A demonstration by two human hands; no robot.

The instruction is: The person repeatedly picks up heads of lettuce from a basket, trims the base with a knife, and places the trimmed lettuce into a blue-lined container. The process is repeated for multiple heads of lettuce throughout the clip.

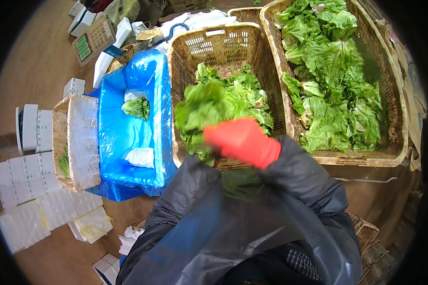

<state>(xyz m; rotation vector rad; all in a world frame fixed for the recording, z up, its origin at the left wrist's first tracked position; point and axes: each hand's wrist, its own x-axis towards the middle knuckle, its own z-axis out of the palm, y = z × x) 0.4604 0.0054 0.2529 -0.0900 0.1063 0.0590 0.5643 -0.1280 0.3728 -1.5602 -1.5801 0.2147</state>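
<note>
My right hand, in a red glove, is curled closed against a leafy head of green lettuce. Motion blurs both the hand and the leaves. Of my left hand, only a sliver of red shows below the lettuce; the leaves and my right hand hide the rest, so its grip cannot be seen. Both hands are over the near end of a brown-stained plastic crate, where loose lettuce leaves lie. To the left, a blue plastic liner holds one small lettuce and a white wrapped bundle.
A larger stained crate full of lettuce stands right. A foam box adjoins the blue liner. White foam boxes cover the floor at left. A cardboard tray and white plastic sheeting lie beyond.
</note>
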